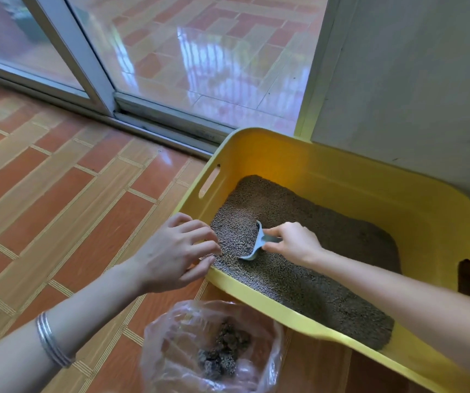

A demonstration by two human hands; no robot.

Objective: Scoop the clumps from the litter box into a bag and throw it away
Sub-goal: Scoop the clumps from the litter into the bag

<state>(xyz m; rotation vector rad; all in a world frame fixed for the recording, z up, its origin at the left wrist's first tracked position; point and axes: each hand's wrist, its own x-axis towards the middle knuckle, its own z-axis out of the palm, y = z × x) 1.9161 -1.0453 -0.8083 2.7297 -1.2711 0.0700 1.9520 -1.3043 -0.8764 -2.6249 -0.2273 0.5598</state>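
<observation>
Right hand (293, 242) grips the small grey-blue scoop (258, 245), its blade sunk in grey-brown granules (313, 285) in the yellow litter box (327, 171) on the tiled floor. Left hand (171, 251) spreads loose over the near corner, holding nothing. Beside the box, the clear bag (171, 330) gapes open with dark clumps (225, 353) inside.

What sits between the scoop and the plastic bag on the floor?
Head view: a stretch of litter, then the near wall of the litter box, then a sliver of floor lie between the scoop and the bag.
</observation>
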